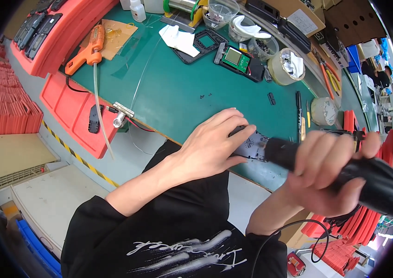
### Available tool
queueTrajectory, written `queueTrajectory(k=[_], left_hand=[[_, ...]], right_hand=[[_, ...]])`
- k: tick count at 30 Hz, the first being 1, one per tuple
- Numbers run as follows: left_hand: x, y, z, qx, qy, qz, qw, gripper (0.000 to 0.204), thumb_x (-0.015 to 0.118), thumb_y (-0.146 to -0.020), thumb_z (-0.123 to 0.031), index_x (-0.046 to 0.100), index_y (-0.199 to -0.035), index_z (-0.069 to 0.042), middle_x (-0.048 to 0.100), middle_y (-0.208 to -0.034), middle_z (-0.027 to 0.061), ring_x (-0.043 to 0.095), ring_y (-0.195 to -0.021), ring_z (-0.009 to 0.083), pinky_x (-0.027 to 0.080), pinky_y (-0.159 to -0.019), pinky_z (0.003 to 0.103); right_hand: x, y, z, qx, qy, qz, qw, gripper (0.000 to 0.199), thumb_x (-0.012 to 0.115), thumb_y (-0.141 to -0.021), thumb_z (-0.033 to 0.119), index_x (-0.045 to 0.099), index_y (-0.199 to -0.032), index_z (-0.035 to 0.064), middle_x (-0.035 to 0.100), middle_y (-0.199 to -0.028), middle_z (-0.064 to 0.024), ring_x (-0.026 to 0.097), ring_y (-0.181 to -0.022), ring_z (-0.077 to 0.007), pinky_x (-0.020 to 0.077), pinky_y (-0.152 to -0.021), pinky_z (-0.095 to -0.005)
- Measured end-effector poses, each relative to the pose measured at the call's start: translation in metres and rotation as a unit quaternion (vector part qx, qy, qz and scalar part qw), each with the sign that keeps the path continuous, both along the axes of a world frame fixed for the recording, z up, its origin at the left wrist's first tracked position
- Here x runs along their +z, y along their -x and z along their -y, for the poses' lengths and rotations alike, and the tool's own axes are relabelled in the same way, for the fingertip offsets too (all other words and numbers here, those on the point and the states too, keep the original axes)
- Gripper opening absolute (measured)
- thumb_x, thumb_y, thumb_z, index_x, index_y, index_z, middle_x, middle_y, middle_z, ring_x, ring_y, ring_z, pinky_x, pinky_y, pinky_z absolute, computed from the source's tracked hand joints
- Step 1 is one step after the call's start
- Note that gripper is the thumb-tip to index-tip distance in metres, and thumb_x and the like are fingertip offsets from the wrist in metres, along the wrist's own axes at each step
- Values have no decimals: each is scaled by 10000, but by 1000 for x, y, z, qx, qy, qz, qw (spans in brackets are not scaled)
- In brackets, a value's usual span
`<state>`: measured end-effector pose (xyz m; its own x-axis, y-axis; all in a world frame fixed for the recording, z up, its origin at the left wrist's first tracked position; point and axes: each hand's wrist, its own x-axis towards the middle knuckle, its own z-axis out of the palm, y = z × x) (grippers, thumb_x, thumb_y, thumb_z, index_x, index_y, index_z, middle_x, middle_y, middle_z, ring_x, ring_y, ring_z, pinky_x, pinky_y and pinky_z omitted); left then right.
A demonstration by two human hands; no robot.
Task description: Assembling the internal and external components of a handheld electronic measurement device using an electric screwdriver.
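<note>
My left hand is closed around a small grey plastic housing, pressing it against the bench near its front edge. Part of the housing is hidden under my fingers. In my right hand is a thick black electric screwdriver, its fingers wrapped round the body. The tool lies slantwise, with its narrow end over the right side of the housing; the very tip cannot be made out. Beyond my hands, a small black part lies on the green mat.
An opened device with a green circuit board lies at the back, near tubs of small parts. An orange glue gun rests at the left. Pliers and a black pen are at the right. Red foam trays are stacked far left.
</note>
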<state>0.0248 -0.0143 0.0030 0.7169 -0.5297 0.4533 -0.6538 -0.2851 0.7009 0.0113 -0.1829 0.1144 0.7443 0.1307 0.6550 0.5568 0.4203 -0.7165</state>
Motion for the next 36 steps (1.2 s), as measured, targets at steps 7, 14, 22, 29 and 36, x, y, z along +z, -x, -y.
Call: queueTrajectory(k=[7, 14, 22, 29, 36], left_hand=[[1, -1, -1, 0, -31, -11, 999, 622, 913, -647, -171, 678, -1202, -19, 604, -1248, 134, 564, -1214, 363, 518, -999, 458], [3, 0, -1, -3, -29, 6, 1000, 625, 904, -649, -162, 653, -1197, 4, 598, -1212, 128, 565, -1218, 336, 515, -1002, 439], [5, -2, -2, 4, 15, -14, 1000, 550, 910, -653, -143, 684, -1134, 2, 631, -1218, 137, 581, -1211, 347, 512, -1006, 439], [1, -8, -12, 15, 135, -117, 984, 308, 885, -707, -47, 727, -965, 7, 736, -1103, 134, 653, -1139, 342, 510, -1003, 427], [1, -9, -10, 39, 179, -147, 972, 161, 835, -752, 25, 717, -859, 6, 759, -1039, 110, 675, -1104, 309, 513, -996, 428]], right_hand=[[-26, -64, -36, -147, -88, -30, 985, 269, 522, -1004, 178, 485, -1241, 56, 462, -658, -43, 455, -522, -154, 428, -565, -360], [-53, -93, -59, -205, -49, -108, 972, 321, 624, -936, 79, 458, -1209, 49, 463, -606, -50, 460, -469, -173, 430, -491, -361], [-36, -69, -34, -66, -130, -49, 988, 309, 555, -994, 196, 465, -1258, 61, 454, -663, -37, 458, -540, -153, 429, -569, -341], [-12, -24, 8, -3, -73, 11, 997, 372, 539, -1017, 251, 428, -1323, 70, 499, -700, -30, 472, -564, -139, 428, -591, -325], [-15, -16, 13, -11, -13, -14, 1000, 420, 583, -996, 243, 407, -1333, 66, 524, -710, -38, 494, -557, -145, 439, -587, -319]])
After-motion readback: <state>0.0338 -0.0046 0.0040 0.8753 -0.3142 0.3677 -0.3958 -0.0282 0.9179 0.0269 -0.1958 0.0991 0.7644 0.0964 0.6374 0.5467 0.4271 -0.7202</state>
